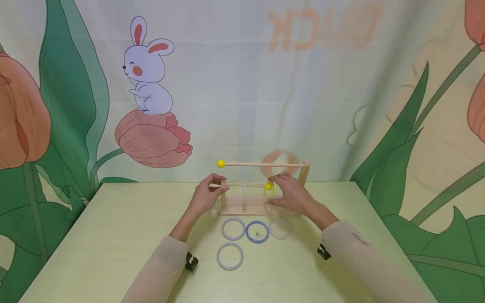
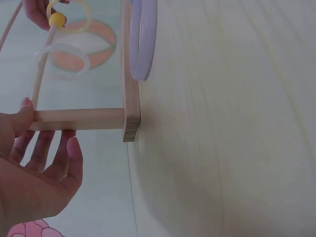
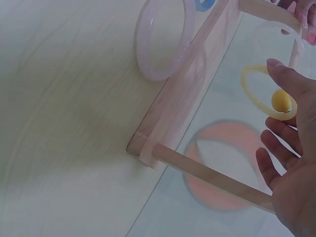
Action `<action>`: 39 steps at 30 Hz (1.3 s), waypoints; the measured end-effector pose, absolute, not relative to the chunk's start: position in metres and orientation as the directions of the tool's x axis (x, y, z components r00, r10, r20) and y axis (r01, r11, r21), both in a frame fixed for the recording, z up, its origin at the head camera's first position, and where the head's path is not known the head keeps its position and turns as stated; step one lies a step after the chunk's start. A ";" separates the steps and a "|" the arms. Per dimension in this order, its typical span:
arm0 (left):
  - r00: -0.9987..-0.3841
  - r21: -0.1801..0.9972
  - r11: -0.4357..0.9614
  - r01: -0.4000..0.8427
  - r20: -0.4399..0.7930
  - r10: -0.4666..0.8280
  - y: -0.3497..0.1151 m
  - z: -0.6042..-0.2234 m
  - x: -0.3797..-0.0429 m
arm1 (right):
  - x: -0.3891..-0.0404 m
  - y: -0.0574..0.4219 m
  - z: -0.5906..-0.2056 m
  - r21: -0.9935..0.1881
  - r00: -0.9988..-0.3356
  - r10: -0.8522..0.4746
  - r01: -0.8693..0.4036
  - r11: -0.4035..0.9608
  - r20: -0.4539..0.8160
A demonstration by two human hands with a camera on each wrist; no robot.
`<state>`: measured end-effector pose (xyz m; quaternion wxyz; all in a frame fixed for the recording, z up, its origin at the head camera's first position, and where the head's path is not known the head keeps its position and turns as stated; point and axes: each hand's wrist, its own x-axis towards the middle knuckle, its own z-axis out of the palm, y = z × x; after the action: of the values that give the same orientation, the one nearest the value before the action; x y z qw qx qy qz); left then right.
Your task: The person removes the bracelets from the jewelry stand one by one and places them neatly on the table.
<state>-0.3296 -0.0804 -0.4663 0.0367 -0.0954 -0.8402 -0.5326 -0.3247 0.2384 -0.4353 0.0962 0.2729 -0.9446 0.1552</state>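
My left hand point(image 1: 206, 194) grips the top of the short left post point(image 2: 79, 118) of a wooden stand point(image 1: 261, 210), thumb on one side and fingers behind. From that post a lower rod point(image 1: 254, 184) runs right to a yellow ball point(image 3: 281, 100) at its tip. A whitish translucent ring point(image 1: 244, 198) hangs on this rod. My right hand point(image 1: 293, 194) holds a yellow ring point(image 3: 244, 84) between thumb and fingers. In the right wrist view the ball shows inside the ring's opening.
An upper rod point(image 1: 261, 164) with its own yellow ball point(image 1: 221, 163) extends left from the taller right post point(image 1: 304, 174). Before the stand lie a blue ring point(image 1: 247, 232), a pinkish ring point(image 1: 270, 230) and two pale purple rings, one nearer point(image 1: 217, 256). A printed curtain point(image 1: 235, 105) hangs behind.
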 end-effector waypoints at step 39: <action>-0.978 0.884 0.419 0.205 0.167 0.126 -0.082 -0.464 -0.328 | -0.252 0.240 -0.464 -0.481 -0.796 -0.537 -0.601 0.639 0.280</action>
<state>-0.3279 -0.0818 -0.4640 0.0375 -0.0985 -0.8415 -0.5299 -0.2516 0.2395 -0.4637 0.0556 0.3148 -0.9035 0.2856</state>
